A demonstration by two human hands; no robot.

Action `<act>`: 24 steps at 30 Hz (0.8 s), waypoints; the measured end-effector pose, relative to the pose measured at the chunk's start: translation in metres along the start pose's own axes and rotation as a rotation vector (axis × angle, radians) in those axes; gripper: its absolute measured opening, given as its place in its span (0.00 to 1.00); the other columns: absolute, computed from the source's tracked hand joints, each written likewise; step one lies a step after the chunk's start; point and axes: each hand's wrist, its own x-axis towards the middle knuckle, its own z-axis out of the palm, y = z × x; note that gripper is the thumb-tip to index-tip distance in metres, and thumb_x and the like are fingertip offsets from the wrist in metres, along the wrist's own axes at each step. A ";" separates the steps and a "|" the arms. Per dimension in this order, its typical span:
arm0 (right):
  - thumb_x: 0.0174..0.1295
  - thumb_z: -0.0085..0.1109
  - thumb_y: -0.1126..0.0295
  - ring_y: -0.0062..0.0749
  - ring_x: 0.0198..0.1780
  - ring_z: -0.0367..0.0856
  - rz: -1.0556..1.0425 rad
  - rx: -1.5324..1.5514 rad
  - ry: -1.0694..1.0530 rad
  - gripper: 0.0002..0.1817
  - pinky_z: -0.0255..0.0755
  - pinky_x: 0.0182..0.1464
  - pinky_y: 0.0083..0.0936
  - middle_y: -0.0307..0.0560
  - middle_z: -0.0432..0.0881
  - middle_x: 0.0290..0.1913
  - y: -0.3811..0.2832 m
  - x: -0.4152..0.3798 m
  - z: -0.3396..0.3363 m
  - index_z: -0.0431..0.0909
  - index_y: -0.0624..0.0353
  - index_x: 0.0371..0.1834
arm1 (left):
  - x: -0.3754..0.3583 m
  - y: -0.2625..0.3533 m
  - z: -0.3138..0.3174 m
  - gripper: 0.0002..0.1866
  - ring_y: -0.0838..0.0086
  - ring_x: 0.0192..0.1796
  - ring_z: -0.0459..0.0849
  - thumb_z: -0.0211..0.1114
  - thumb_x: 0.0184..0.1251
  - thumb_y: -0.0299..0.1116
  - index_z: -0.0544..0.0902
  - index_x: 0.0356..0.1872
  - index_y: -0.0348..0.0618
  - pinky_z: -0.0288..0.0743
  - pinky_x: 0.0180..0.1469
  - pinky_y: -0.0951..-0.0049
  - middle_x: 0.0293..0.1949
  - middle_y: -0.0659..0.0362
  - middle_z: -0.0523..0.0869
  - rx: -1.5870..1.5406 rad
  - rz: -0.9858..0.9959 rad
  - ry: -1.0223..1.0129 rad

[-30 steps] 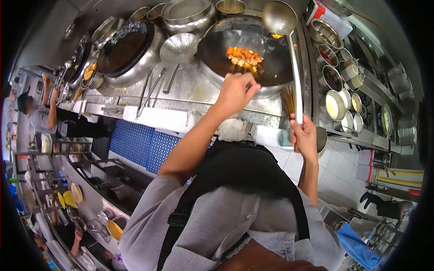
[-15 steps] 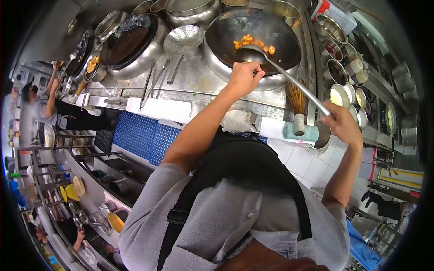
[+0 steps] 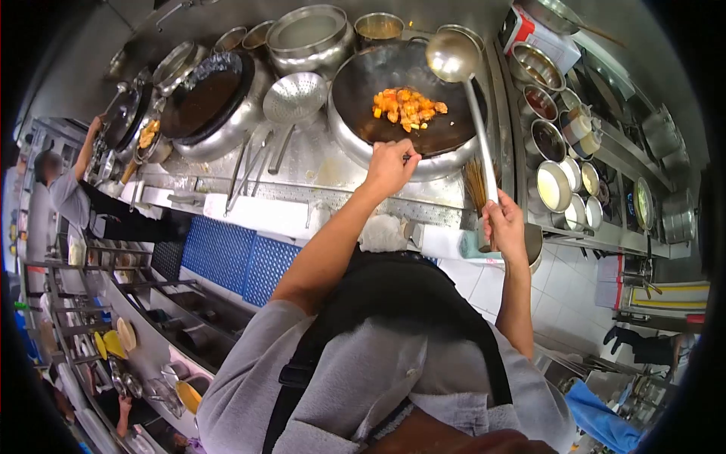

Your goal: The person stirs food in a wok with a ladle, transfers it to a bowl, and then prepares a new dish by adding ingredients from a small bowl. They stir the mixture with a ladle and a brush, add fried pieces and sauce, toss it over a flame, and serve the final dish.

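A black wok sits on a round steel burner ring, with orange, glazed chunks of food gathered in its middle. My left hand is closed at the wok's near edge; the exact grip point is partly hidden by the fingers. In my right hand is the handle of a long metal ladle. Its bowl is raised over the wok's far right rim, apart from the food. A bamboo wok brush stands just beside the ladle handle, partly hidden.
A perforated skimmer lies left of the wok, near a second dark wok. Steel seasoning bowls line the right side. Steel pots stand behind. Another person works at the far left.
The ladle has lifted out of the food towards the wok's far right, and my right hand has come inward. The food now lies bunched mid-wok. My left hand stays at the rim.
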 end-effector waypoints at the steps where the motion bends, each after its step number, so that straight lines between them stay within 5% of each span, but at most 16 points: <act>1: 0.76 0.55 0.72 0.14 0.18 0.69 -0.041 0.015 0.028 0.20 0.66 0.19 0.17 0.34 0.76 0.28 0.003 0.008 -0.005 0.74 0.62 0.69 | 0.002 -0.008 0.005 0.09 0.54 0.32 0.88 0.73 0.65 0.32 0.83 0.31 0.39 0.80 0.40 0.60 0.30 0.49 0.89 -0.002 -0.046 -0.048; 7: 0.69 0.58 0.76 0.18 0.14 0.68 -0.131 -0.170 0.271 0.30 0.62 0.17 0.21 0.36 0.74 0.19 -0.036 0.028 -0.067 0.66 0.72 0.74 | 0.013 -0.037 0.030 0.08 0.54 0.35 0.90 0.72 0.65 0.31 0.83 0.31 0.39 0.83 0.42 0.61 0.30 0.49 0.90 -0.036 0.018 -0.051; 13: 0.63 0.58 0.77 0.21 0.16 0.72 -0.059 -0.301 0.447 0.29 0.64 0.17 0.24 0.38 0.77 0.21 -0.024 0.077 -0.137 0.71 0.70 0.71 | 0.012 -0.032 0.026 0.09 0.57 0.32 0.90 0.73 0.65 0.30 0.83 0.32 0.37 0.83 0.38 0.65 0.30 0.50 0.89 0.017 0.042 -0.059; 24: 0.59 0.59 0.76 0.23 0.16 0.75 0.052 -0.333 0.493 0.23 0.65 0.15 0.26 0.41 0.80 0.22 -0.023 0.092 -0.150 0.79 0.69 0.60 | 0.012 -0.027 0.025 0.08 0.62 0.31 0.88 0.74 0.65 0.29 0.83 0.32 0.38 0.81 0.37 0.68 0.29 0.52 0.89 0.086 0.071 -0.038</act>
